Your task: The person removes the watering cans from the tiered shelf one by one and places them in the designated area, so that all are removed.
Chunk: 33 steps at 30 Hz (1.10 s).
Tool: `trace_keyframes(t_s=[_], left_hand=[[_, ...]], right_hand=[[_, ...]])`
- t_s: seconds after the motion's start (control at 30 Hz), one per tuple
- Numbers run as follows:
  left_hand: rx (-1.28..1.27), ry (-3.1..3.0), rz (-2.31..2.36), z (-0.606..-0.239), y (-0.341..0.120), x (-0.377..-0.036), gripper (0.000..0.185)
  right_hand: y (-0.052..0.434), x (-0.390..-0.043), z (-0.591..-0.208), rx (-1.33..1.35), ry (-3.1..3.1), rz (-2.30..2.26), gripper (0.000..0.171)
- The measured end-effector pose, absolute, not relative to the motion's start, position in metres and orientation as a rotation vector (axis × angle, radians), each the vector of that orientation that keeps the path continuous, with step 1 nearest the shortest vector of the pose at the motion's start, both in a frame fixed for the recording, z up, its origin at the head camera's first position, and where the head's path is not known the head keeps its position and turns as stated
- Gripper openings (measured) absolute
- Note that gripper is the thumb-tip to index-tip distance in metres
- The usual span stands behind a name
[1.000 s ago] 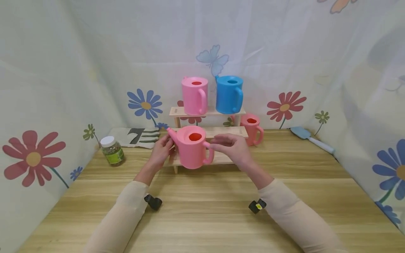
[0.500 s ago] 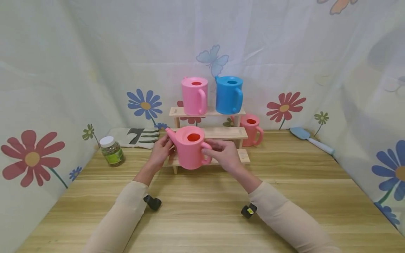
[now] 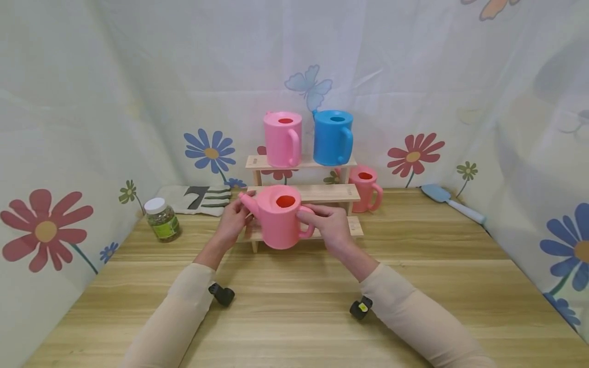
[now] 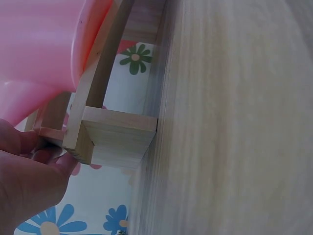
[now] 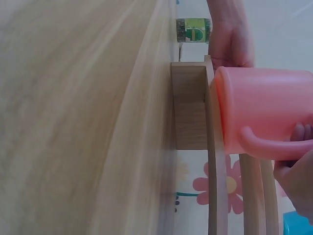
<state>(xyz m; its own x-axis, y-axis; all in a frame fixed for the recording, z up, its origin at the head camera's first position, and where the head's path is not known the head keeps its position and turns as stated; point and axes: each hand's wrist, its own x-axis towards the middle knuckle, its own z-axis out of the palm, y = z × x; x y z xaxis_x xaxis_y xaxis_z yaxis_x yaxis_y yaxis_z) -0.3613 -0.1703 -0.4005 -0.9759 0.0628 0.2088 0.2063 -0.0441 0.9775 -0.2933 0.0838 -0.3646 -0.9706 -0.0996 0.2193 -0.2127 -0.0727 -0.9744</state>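
A pink watering can (image 3: 279, 220) with a red opening stands at the front of the wooden tiered shelf (image 3: 322, 192), spout pointing left. Its base is right against the lowest board (image 5: 217, 171) in the right wrist view. My right hand (image 3: 332, 227) grips the can's handle (image 5: 274, 149), thumb in front and fingers passing behind. At the shelf's left end is my left hand (image 3: 232, 220), partly behind the spout (image 3: 249, 203). The left wrist view shows its fingers (image 4: 61, 169) curled at the ends of the boards.
On the top board stand a lighter pink watering can (image 3: 282, 140) and a blue one (image 3: 332, 139). Another pink can (image 3: 364, 188) is behind the shelf's right side. A jar (image 3: 163, 221) and gloves (image 3: 195, 199) lie left; a blue trowel (image 3: 453, 203) lies right.
My right hand has come left onto the handle and gripped it. The watering can shifted slightly left, then back right and a little nearer. My left hand has stayed almost still.
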Motion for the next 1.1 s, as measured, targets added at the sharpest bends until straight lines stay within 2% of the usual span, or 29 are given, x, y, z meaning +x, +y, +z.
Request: trace_keyframes(t_s=[0.2,0.57,0.83,1.1], left_hand=[[-0.314,-2.075,-2.21,-0.403,-0.169,-0.361,0.037],[-0.313,-2.128,-2.192,-0.4,-0.17,-0.36,0.038],[-0.304,-2.15,-2.198,-0.399,-0.172,-0.361,0.039],[-0.287,-2.153,-2.181,-0.399,-0.172,-0.362,0.039]], right_hand=[[0.096,-0.288,-0.349,0.447,-2.086,2.197,0.032],[0.152,-0.28,-0.29,0.442,-1.914,2.195,0.039],[0.203,-0.288,-0.269,0.431,-1.649,2.221,0.03],[0.267,-0.294,-0.26,0.247,-1.344,2.34,0.034]])
